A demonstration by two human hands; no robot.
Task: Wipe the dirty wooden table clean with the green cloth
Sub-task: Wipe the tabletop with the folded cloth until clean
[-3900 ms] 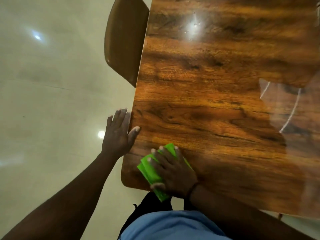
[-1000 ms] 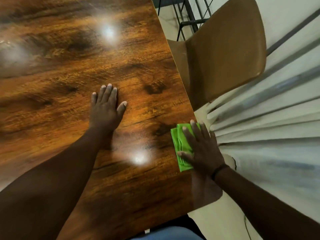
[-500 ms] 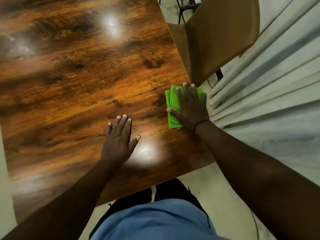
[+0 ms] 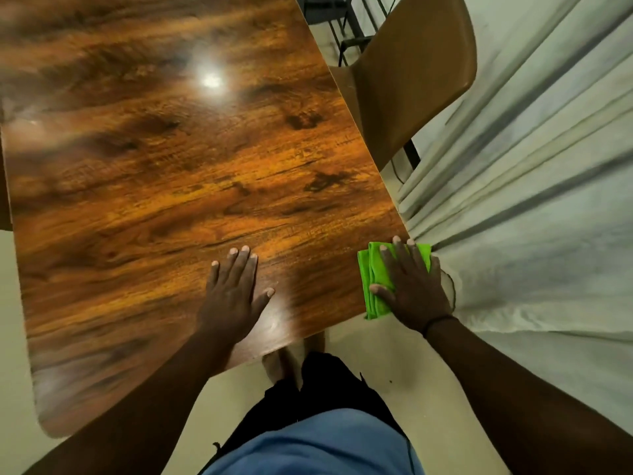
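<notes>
Sliding back toward the person, the green cloth [image 4: 375, 281] is now brought to the near right corner of the wooden counter [image 4: 164, 186], where half a second ago it was pressed further up the right edge, close beside the brown chair [image 4: 414, 77]. It is kept folded into a thick pad and is held flat under the right hand [image 4: 412, 286], whose grip is not closed round it: the fingers are laid out straight across the fabric, with the thumb spread along its near edge, so the cloth is being pressed rather than clutched. Part of the pad is seen overhanging the corner, next to the pale curtain [image 4: 531, 200]. The left hand [image 4: 233, 296] is planted open on the bare wood, palm down and fingers straight, well apart from the cloth, apparently as a brace; nothing is held in it. A stroke down the right margin appears to have been carried to the corner, which suggests this strip is dealt with. No dirt can be made out on the glossy surface, only lamp reflections, so how much remains cannot be judged; the far and left stretches would presumably be covered next.
</notes>
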